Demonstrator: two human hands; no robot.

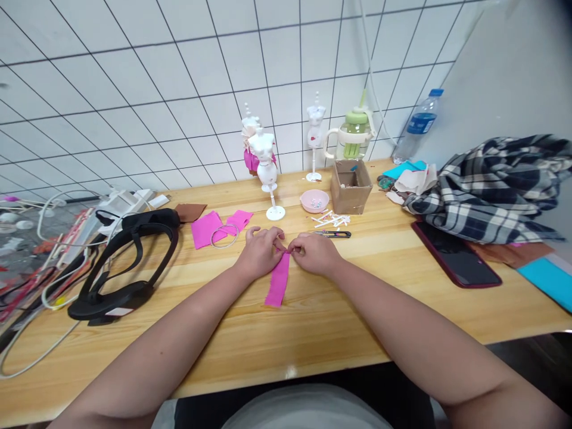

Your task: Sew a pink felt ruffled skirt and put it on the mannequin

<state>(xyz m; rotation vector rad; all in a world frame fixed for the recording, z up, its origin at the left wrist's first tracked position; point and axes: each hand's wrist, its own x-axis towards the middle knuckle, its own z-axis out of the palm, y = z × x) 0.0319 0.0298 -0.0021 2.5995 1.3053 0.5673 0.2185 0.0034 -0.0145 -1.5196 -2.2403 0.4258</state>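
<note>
A narrow pink felt strip [278, 286] lies lengthwise on the wooden table [313, 333]. My left hand [260, 251] and my right hand [314, 252] meet at its far end, and both pinch that end with thumb and fingers. More pink felt pieces [206, 228] lie to the left, with a thin wire ring [224, 236] resting on them. Small scissors [333, 234] lie just beyond my right hand. A white miniature mannequin [267, 161] on a stand rises behind my hands.
A black headset [127, 262] and cables lie at the left. At the back are two more mini mannequins [315, 134], a pink bowl [314, 201], a cardboard box [351, 186], a green cup and a water bottle [420, 125]. A phone [456, 255] and plaid cloth [491, 185] lie right.
</note>
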